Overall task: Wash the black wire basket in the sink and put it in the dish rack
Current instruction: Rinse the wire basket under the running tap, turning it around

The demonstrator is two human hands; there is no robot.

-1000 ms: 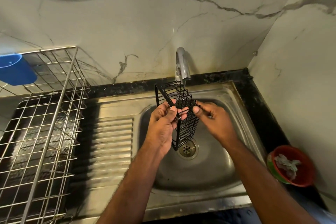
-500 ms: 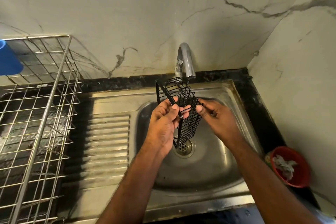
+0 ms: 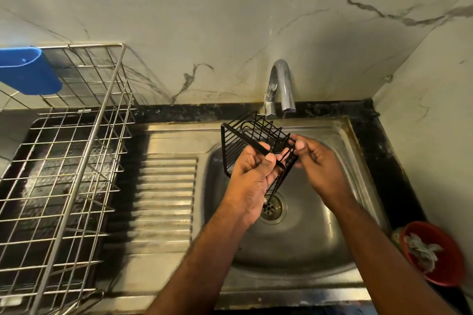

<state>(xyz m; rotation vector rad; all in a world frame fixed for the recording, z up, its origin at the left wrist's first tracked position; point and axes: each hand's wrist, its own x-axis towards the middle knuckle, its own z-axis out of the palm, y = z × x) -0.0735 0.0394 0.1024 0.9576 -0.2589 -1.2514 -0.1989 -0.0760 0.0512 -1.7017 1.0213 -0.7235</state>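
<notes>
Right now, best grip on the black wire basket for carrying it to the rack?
Probably the flat frame bar along the black wire basket's open rim, from the near-left side, where the left hand already grips it. The basket is tilted over the sink; its thin wires look less secure.

Single view, head-worn, wide-angle. Looks forward and steeply down from above the sink (image 3: 302, 250), close to it, facing the marble wall (image 3: 230, 20) behind the tap (image 3: 280, 87). Dish rack (image 3: 64, 161) falls at frame left, red bowl (image 3: 435, 253) at lower right edge.
</notes>
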